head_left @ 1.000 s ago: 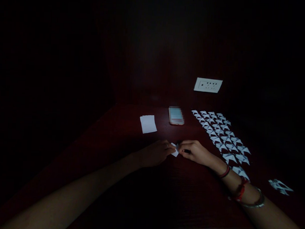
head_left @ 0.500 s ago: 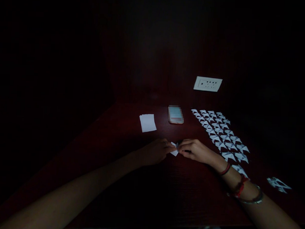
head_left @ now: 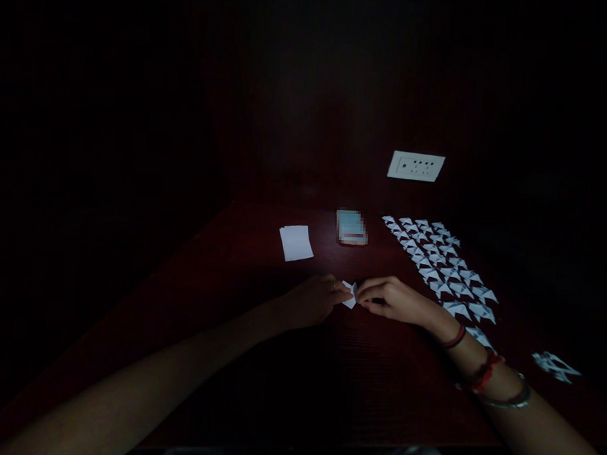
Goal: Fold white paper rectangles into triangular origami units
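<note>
The scene is very dark. A small white folded paper piece (head_left: 350, 295) lies on the dark red table (head_left: 259, 359), pinched from both sides. My left hand (head_left: 311, 302) grips its left edge with curled fingers. My right hand (head_left: 390, 300) grips its right edge, fingers pressed together; red threads and a metal bangle circle that wrist.
Several folded white paper pieces (head_left: 439, 262) lie in rows to the right, with one more apart (head_left: 555, 366) at the far right. A small stack of white paper squares (head_left: 295, 242) and a phone (head_left: 351, 227) lie further back. A white socket plate (head_left: 416, 166) sits on the wall.
Both hands stay on the paper piece with only slight finger shifts; the paper looks pressed a little smaller between them.
</note>
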### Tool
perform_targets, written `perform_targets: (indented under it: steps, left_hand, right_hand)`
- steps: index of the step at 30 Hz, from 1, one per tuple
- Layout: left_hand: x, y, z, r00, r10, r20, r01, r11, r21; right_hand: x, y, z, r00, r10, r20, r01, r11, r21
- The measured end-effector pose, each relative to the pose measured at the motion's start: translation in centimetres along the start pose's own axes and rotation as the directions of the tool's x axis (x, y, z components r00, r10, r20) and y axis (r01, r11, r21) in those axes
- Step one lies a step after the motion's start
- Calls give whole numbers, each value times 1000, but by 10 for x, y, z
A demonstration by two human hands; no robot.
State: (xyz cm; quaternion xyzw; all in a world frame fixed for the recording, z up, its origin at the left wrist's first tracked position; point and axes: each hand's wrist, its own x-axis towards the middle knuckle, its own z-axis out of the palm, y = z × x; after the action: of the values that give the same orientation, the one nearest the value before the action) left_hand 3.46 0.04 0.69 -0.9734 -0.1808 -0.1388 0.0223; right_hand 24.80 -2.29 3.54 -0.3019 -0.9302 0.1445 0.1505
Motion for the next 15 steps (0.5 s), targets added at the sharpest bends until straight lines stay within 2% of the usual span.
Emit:
perform_targets:
  steps: [5,15]
  left_hand:
    - [-1,-1,1,1000,-10,16,10,1000,6]
    - [0,3,-4,999,-32,21,31,999,13]
  right_hand:
    - [-2,2,-2,998,28,-57,-27,999,19]
    - [0,-3,-3,998,35,50,-25,982,-189]
